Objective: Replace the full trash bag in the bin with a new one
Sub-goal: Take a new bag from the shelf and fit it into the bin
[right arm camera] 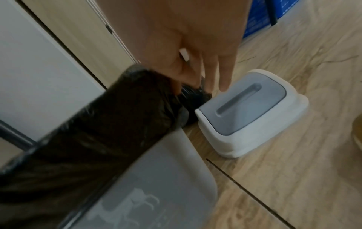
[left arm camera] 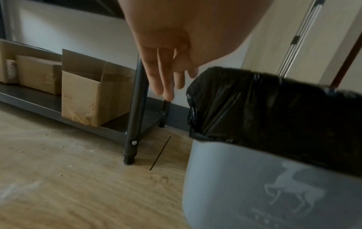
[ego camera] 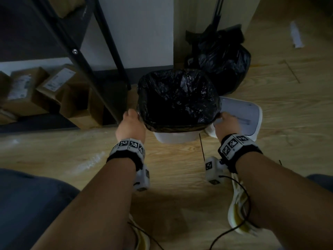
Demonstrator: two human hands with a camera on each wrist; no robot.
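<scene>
A grey bin (ego camera: 174,137) stands on the wood floor, lined with a new black bag (ego camera: 178,98) folded over its rim. My left hand (ego camera: 130,120) hangs at the bin's left corner. Seen from the left wrist, this hand (left arm camera: 168,77) has straight fingers beside the bag (left arm camera: 264,111) and holds nothing. My right hand (ego camera: 225,121) is at the right corner. From the right wrist, its (right arm camera: 195,62) thumb and forefinger pinch a bunch of the bag (right arm camera: 88,139), the other fingers straight. The full, tied black bag (ego camera: 223,62) sits behind the bin.
The bin's white and grey lid (ego camera: 241,112) lies on the floor just right of the bin (right arm camera: 156,178). A black metal shelf (ego camera: 108,51) with cardboard boxes (ego camera: 54,87) stands at the left, its leg (left arm camera: 135,124) close to the bin. My shoes (ego camera: 237,204) are below.
</scene>
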